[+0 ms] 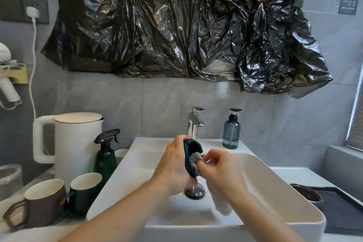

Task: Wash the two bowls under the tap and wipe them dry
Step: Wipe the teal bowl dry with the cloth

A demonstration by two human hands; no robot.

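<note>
White counter (306,175) carries the basin (275,192) in the middle; left of it a kettle (76,143), spray bottle (105,155), brown mug (42,204) and green mug (84,190); right, a dark tray (341,212) holding a brown bowl (305,192); soap bottle (231,129) on the basin's ledge

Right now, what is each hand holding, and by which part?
The left hand grips the dark green bowl around its outer wall. The right hand pinches the grey cloth by its upper end, pressing it inside the bowl.
</note>
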